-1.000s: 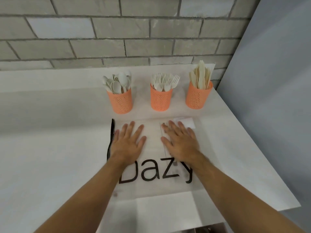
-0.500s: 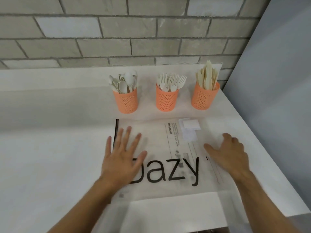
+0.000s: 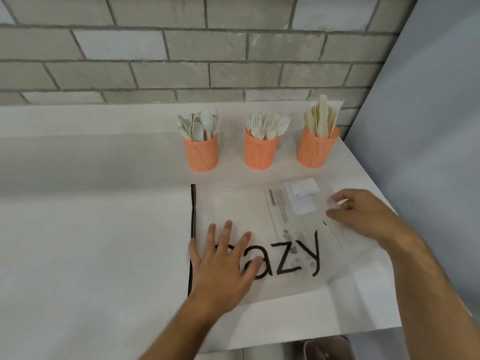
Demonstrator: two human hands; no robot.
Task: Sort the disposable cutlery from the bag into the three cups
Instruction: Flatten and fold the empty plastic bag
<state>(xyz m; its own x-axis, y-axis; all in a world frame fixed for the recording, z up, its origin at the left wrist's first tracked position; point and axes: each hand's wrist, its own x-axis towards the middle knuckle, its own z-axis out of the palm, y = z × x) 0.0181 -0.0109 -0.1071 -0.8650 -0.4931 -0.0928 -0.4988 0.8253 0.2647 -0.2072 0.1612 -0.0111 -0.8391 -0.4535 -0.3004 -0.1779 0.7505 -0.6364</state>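
Pressing flat with spread, straight fingers, your left hand (image 3: 220, 266) lies on the near-left part of the clear plastic bag (image 3: 249, 214), covering the first letter of the black lettering (image 3: 288, 255) printed on it; nothing is held in that hand. Just left of your little finger runs the bag's black zip strip (image 3: 192, 224), along the bag's left edge. To the right of that hand, across the lettering, your right hand (image 3: 363, 216) sits at the bag's right edge with its fingers curled, thumb and fingertips closing on the thin plastic there; whether they actually have the film pinched, I cannot tell. Between your two hands, a little farther from you, a printed warning panel and white labels (image 3: 302, 193) show through the bag. Beyond both hands, standing upright in a row on the white counter (image 3: 91, 255) and well apart from the bag, are three orange mesh cups: the spoon cup (image 3: 201, 152) beyond your left hand, the fork cup (image 3: 261, 152) in the middle, and the knife cup (image 3: 315, 149) beyond your right hand.
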